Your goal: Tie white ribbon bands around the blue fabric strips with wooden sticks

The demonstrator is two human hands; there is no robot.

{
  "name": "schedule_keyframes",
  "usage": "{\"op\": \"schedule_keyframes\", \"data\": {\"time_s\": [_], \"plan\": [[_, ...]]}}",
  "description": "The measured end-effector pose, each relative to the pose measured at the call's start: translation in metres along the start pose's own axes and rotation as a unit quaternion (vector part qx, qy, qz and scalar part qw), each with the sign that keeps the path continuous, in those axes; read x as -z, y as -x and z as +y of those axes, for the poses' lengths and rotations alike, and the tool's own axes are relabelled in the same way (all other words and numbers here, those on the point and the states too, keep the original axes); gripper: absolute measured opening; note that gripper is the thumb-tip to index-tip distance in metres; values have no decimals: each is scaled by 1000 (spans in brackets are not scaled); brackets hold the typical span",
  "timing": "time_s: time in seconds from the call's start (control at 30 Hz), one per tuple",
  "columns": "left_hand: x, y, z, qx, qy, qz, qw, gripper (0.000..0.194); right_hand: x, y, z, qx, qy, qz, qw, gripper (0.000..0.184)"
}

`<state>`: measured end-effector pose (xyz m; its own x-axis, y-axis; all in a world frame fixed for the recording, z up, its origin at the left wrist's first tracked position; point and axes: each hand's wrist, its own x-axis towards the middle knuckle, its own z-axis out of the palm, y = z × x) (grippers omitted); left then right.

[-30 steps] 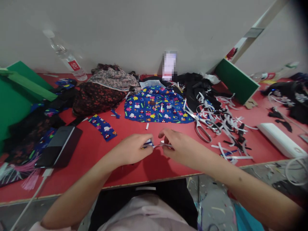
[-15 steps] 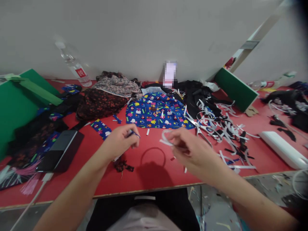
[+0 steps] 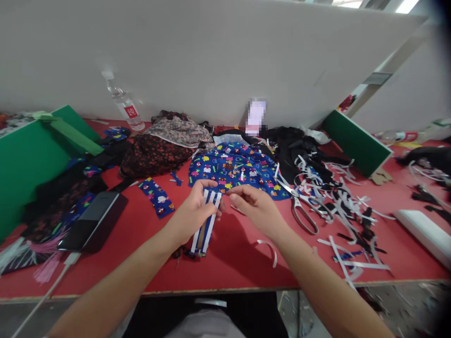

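My left hand [image 3: 193,212] is closed on the top of a narrow blue fabric strip with white tape along its edges [image 3: 205,225]; the strip hangs down toward the red table [image 3: 232,263]. Close beside it, my right hand [image 3: 252,204] has its fingers pinched together at the strip's upper end; what they hold is too small to make out. A curled white tape piece [image 3: 268,248] lies on the table below my right wrist. Just behind both hands lies a blue cartoon-print cloth [image 3: 234,168].
Scissors [image 3: 299,206] and a tangle of white and black tape offcuts [image 3: 338,197] lie to the right. At the left are a dark device [image 3: 92,220], a small blue print scrap [image 3: 157,197], floral fabrics [image 3: 158,150], a water bottle [image 3: 125,104] and green boards [image 3: 31,150].
My hands pulled apart, a white tape loop came away and dropped, and they have come together again higher up, the left now holding the blue strip upright. The camera tilted upward.
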<state>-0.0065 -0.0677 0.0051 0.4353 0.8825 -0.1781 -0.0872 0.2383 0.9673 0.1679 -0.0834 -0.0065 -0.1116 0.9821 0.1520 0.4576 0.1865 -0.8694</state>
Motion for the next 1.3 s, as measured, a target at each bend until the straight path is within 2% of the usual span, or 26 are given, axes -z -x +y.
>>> {"op": "schedule_keyframes", "data": {"time_s": [0.13,0.23,0.3,0.47,0.57,0.67,0.77,0.83,0.9,1.0,1.1,1.2,1.3], "plan": [[-2,-1,-5,10,2,-3,1000,43,-13,-4,-16,-45,-145,-31,988,14],[0,-2,-8,29,88,-33,995,21,-17,-7,-9,-95,-306,-59,945,19],[3,-2,-10,47,142,-48,988,17,-17,-8,-2,-113,-375,-66,918,20],[9,-5,-15,103,197,-44,974,12,-19,-9,9,-111,-391,-34,913,13],[12,-7,-18,137,216,-29,966,14,-22,-8,11,-107,-404,-27,908,13],[14,-7,-18,145,215,-17,966,18,-22,-8,11,-98,-390,-19,916,14],[16,-6,-19,114,214,3,970,25,-19,-8,10,-108,-341,24,933,16],[17,-5,-20,85,209,18,974,29,-18,-7,8,-111,-302,70,944,13],[16,-5,-22,52,194,31,979,29,-17,-6,5,-104,-280,89,950,9],[14,-4,-25,-12,147,31,989,23,-18,-3,0,-102,-298,56,948,9],[13,-3,-25,-95,40,20,994,22,-18,-2,-4,-123,-320,34,939,10],[16,-1,-23,-164,-97,13,982,24,-16,-1,-6,-132,-326,37,935,9],[18,0,-21,-207,-175,-1,962,27,-13,0,-5,-131,-320,37,938,8]]}}
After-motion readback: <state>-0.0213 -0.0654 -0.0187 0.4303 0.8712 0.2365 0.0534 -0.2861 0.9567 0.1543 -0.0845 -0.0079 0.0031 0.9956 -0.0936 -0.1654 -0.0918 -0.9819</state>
